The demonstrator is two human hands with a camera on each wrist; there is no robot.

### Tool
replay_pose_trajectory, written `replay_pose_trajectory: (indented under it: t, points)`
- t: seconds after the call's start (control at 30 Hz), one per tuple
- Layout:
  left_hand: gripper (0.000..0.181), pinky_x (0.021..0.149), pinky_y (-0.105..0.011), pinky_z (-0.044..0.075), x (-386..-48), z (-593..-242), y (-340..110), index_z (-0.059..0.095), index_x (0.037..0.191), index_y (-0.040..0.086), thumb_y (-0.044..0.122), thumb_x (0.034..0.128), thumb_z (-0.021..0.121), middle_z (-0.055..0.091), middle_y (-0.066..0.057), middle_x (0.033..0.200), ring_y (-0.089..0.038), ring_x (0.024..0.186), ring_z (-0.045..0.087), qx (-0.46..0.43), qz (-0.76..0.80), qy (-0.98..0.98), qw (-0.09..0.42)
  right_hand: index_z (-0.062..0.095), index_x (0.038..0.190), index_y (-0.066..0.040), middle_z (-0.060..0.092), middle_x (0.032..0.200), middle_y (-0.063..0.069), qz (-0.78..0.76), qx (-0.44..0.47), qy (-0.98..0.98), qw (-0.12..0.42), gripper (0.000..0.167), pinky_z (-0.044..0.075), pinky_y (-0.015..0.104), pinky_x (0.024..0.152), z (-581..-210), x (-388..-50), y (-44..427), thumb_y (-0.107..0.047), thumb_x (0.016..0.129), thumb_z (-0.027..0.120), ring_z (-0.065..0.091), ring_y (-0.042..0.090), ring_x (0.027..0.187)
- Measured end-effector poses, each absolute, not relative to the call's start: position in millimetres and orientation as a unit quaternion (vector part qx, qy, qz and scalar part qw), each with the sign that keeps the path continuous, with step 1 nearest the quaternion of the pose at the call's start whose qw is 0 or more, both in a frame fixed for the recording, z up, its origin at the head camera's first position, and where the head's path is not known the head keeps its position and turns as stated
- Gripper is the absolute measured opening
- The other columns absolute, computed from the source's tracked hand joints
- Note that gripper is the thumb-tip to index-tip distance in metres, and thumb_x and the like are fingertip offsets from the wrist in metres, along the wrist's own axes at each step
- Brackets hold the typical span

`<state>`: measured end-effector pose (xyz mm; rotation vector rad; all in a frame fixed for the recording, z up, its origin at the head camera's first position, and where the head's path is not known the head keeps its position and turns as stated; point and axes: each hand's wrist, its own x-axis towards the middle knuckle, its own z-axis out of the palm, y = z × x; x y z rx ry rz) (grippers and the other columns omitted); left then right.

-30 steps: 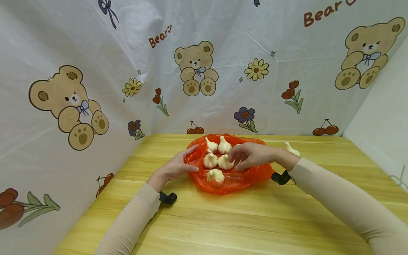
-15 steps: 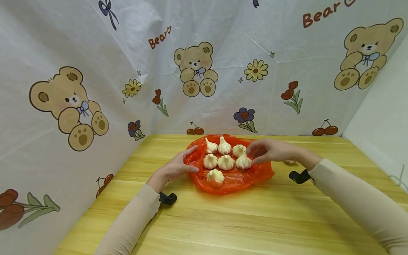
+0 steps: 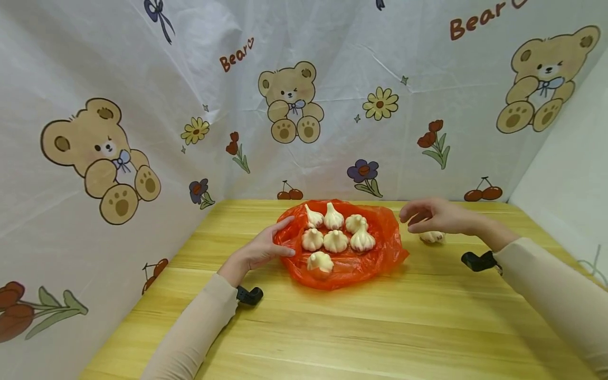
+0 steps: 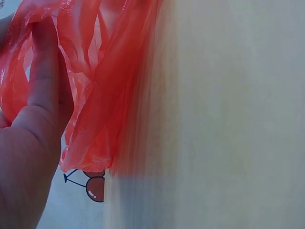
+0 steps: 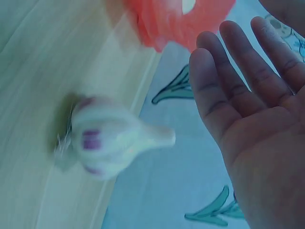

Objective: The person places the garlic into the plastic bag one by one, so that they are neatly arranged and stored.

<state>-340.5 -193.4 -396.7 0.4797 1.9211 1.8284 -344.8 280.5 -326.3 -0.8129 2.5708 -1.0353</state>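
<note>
A red plastic bag (image 3: 399,253) lies spread open on the table with several garlic bulbs (image 3: 335,241) inside it. My left hand (image 3: 258,248) holds the bag's left rim between fingers and thumb. Up close in the left wrist view, the thin red film of the bag (image 4: 112,95) wraps around the fingers. To the right of the bag, my right hand (image 3: 439,215) is in the air, fingers loosely bent and holding nothing. Below it a single garlic bulb (image 3: 432,237) sits on the table, partly covered by the hand. The right wrist view shows this garlic bulb (image 5: 107,136) whole, apart from the palm.
The wooden table (image 3: 332,332) reaches back to a white cloth backdrop (image 3: 332,153) printed with bears and flowers. A white panel (image 3: 570,174) bounds the right side. Dark wrist-worn devices show at both cuffs.
My right hand let go of a garlic bulb at the bag's right part and moved right, out over the lone bulb. My left hand stayed at the rim.
</note>
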Motion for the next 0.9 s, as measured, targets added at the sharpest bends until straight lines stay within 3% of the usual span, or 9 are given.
replay_pose_trajectory:
  t: [0.2, 0.37, 0.5, 0.6, 0.8, 0.9]
  points:
    - [0.099, 0.100, -0.034, 0.058, -341.8, -398.1, -194.8, 0.023, 0.165, 0.028, -0.013, 0.0877, 0.069, 0.029, -0.015, 0.165, -0.032, 0.139, 0.048, 0.174, 0.662, 0.695, 0.221, 0.065, 0.126, -0.017, 0.070, 0.124, 0.006, -0.320, -0.255, 0.909, 0.081, 0.034, 0.057, 0.026, 0.086, -322.9, -341.4, 297.3, -0.030, 0.096, 0.074, 0.066, 0.023, 0.112]
    - [0.099, 0.101, -0.035, 0.058, -341.5, -397.1, -194.8, 0.021, 0.165, 0.027, -0.012, 0.0881, 0.069, 0.029, -0.017, 0.165, -0.033, 0.139, 0.049, 0.180, 0.661, 0.693, 0.223, 0.063, 0.131, -0.013, 0.069, 0.124, 0.008, -0.314, -0.225, 0.921, 0.059, 0.041, 0.057, 0.024, 0.084, -326.1, -343.1, 314.3, -0.029, 0.095, 0.075, 0.066, 0.021, 0.109]
    - [0.099, 0.101, -0.035, 0.058, -342.2, -397.8, -194.7, 0.021, 0.165, 0.027, -0.013, 0.0882, 0.068, 0.029, -0.016, 0.165, -0.033, 0.140, 0.048, 0.180, 0.664, 0.690, 0.225, 0.059, 0.137, -0.008, 0.064, 0.132, 0.015, -0.315, -0.207, 0.925, 0.051, 0.050, 0.056, 0.023, 0.084, -331.5, -347.3, 327.5, -0.030, 0.095, 0.075, 0.064, 0.028, 0.115]
    - [0.099, 0.101, -0.036, 0.058, -343.1, -398.6, -194.9, 0.021, 0.165, 0.027, -0.013, 0.0883, 0.068, 0.028, -0.016, 0.166, -0.033, 0.141, 0.047, 0.180, 0.666, 0.688, 0.224, 0.052, 0.143, -0.004, 0.058, 0.140, 0.021, -0.314, -0.204, 0.926, 0.052, 0.058, 0.057, 0.032, 0.090, -335.8, -350.0, 334.8, -0.032, 0.096, 0.073, 0.061, 0.037, 0.122]
    - [0.099, 0.104, -0.038, 0.056, -343.4, -399.5, -195.3, 0.022, 0.165, 0.028, -0.012, 0.0881, 0.069, 0.027, -0.015, 0.167, -0.035, 0.144, 0.045, 0.179, 0.661, 0.694, 0.223, 0.037, 0.153, -0.003, 0.044, 0.152, 0.028, -0.319, -0.195, 0.923, 0.087, 0.072, 0.050, 0.062, 0.103, -348.5, -356.2, 343.6, -0.034, 0.098, 0.070, 0.053, 0.051, 0.130]
    - [0.099, 0.105, -0.039, 0.055, -342.7, -398.6, -194.8, 0.021, 0.165, 0.028, -0.012, 0.0885, 0.069, 0.026, -0.015, 0.167, -0.036, 0.145, 0.044, 0.181, 0.661, 0.693, 0.224, 0.035, 0.154, -0.001, 0.042, 0.153, 0.031, -0.316, -0.189, 0.925, 0.091, 0.074, 0.048, 0.066, 0.104, -355.4, -360.4, 345.4, -0.035, 0.098, 0.070, 0.052, 0.053, 0.130]
